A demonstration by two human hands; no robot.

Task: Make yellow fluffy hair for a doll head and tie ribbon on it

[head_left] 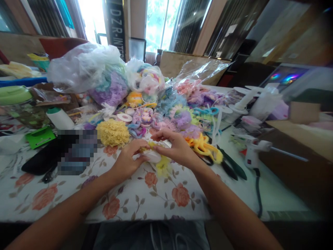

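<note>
My left hand [131, 156] is closed around the edge of a white, round, flat-looking piece [152, 157], thumb below and fingers above. Facing it, my right hand [178, 147] has its fingers curled in, with the thumb tip at a small yellow strip [151, 144] above the white piece. The strip's ends are partly hidden by my fingers. Just under both hands, a sheer yellow flower-shaped piece [163, 167] lies on the floral tablecloth [135, 205]. To the left of my hands sits a fluffy yellow bundle [112, 133].
A white glue gun [253, 151] stands on the right, beside dark-green-handled scissors [231, 163] and yellow fuzzy strips [204, 146]. Plastic bags of coloured material [109, 80] pile up behind. A thread cone [59, 118] and a black pouch [41, 156] are left. A cardboard box [293, 139] borders the right side.
</note>
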